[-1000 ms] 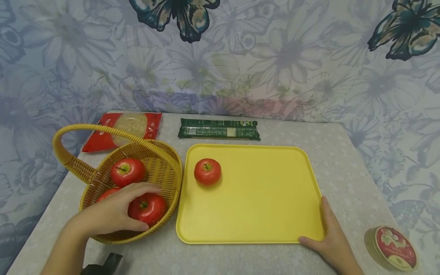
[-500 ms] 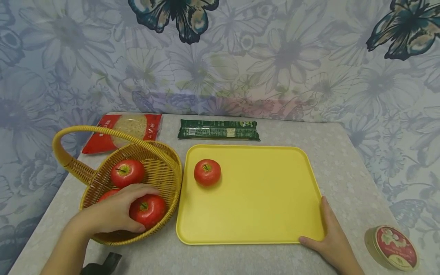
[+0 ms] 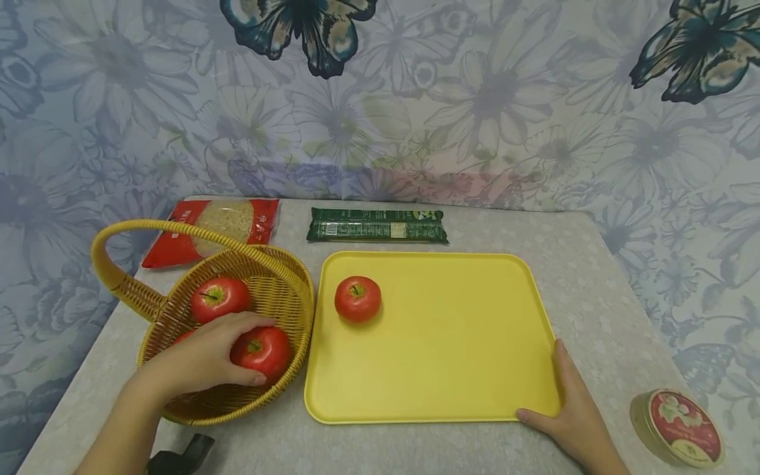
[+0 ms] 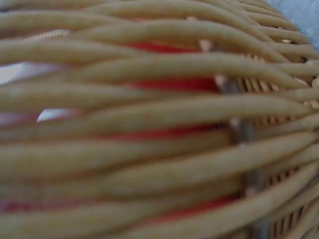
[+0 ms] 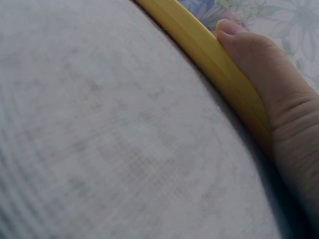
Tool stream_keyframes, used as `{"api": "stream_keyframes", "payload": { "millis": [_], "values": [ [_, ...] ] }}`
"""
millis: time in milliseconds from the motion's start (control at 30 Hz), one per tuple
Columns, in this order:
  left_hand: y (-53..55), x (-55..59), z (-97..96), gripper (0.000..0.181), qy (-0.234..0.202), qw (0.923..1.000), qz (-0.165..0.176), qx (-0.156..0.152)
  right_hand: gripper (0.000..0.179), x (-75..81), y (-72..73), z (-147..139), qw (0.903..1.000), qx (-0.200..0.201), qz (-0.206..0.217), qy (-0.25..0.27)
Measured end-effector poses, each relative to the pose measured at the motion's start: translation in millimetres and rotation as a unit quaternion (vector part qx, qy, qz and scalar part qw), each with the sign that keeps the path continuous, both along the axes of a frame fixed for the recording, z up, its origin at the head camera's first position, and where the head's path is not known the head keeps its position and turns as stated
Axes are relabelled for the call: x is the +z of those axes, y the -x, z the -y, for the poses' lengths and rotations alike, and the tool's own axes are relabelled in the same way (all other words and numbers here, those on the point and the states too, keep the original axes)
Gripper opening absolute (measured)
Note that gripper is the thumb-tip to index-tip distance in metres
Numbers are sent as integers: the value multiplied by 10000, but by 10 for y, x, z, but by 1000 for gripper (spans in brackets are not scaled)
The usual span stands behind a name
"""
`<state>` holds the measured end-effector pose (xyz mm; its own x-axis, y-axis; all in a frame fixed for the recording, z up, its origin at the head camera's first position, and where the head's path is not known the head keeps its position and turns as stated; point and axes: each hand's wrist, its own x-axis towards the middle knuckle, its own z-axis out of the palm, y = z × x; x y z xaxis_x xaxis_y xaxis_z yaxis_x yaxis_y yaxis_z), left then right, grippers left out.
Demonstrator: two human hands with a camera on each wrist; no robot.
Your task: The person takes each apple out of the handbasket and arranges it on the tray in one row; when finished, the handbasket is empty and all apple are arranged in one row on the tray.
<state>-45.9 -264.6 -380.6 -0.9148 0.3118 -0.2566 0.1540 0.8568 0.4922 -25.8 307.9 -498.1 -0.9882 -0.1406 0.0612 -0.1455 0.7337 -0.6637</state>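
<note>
My left hand [image 3: 204,353] reaches into a yellow wicker basket [image 3: 285,297] in the head view. Its thumb and fingers grip a red apple [image 3: 264,353] near the basket's right side. Another apple [image 3: 220,298] lies farther back in the basket, and a third is mostly covered by the hand. In the left wrist view the basket's weave [image 4: 149,114] fills the picture, with red showing through the gaps. At the near right corner of a yellow tray [image 3: 451,343], my right hand [image 3: 572,412] rests with straight fingers against the edges. One apple [image 3: 357,299] sits on the tray.
Behind the basket lies a red bag [image 3: 222,224] with a clear window. A long green packet [image 3: 378,225] is behind the tray. To the right stands a round tin [image 3: 683,427] with a red lid. A black object [image 3: 181,455] lies at the front left.
The gripped apple and my left hand have shifted slightly to the right and up within the basket. My right hand and the tray stay in place.
</note>
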Motion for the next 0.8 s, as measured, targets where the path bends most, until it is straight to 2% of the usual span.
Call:
{"api": "stream_keyframes", "payload": {
  "millis": [167, 467, 800],
  "values": [
    [40, 11, -22, 93, 86, 9999, 27, 118, 133, 6, 0, 0, 10000, -5, -28, -13],
    [62, 25, -9, 100, 100, 9993, 358, 17, 133, 16, -8, 11, 10000, -15, -5, -4],
    [72, 19, -59, 97, 511, 9987, -23, -66, 134, 32, -6, 16, 10000, -32, 42, -67]
  ]
}}
